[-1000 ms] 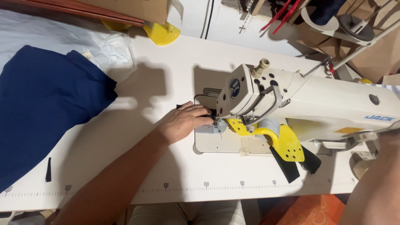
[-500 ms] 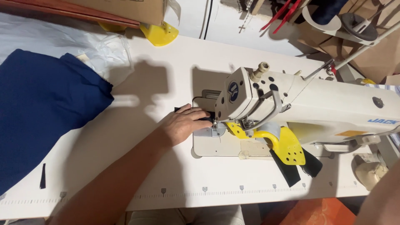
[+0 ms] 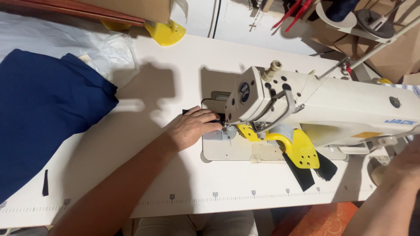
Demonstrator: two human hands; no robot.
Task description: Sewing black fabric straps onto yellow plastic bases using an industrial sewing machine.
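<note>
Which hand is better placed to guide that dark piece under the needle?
The left hand: its fingers already rest on the dark strip beside the sewing machine needle. The right hand is far off at the machine's other end.

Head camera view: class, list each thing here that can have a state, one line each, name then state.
Cream industrial sewing machine: upright on the white table.
Left hand: flat, fingers pressing a small black fabric piece beside the needle.
Right hand: at the machine's right end, grip not visible.
Dark blue cloth: bunched in a heap at the table's left.
Black fabric strips: hanging off the machine bed's front.
</note>
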